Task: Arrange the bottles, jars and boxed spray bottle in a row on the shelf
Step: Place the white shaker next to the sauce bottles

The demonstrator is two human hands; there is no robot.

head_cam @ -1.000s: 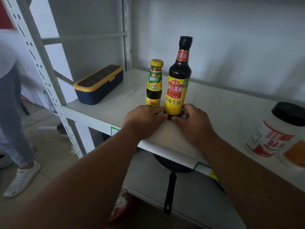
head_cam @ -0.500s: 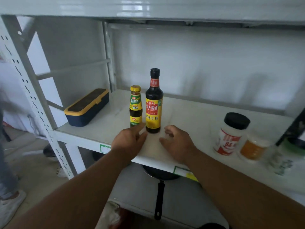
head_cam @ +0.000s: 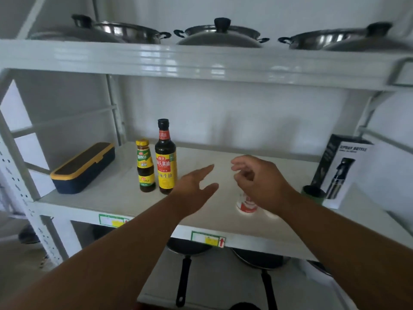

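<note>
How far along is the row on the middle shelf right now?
Done: the tall soy sauce bottle and the small sauce bottle stand side by side. In hand: nothing; the left hand is open, the right hand reaches over the white jar. Left: that jar, the green-capped container and the boxed spray bottle.

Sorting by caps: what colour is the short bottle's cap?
Yellow, on the short bottle, clear in the head view.

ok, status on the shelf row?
Left hand open, right hand empty, above white red-labelled jar. Tall dark soy bottle beside short yellow-capped bottle. Nothing blocking.
</note>
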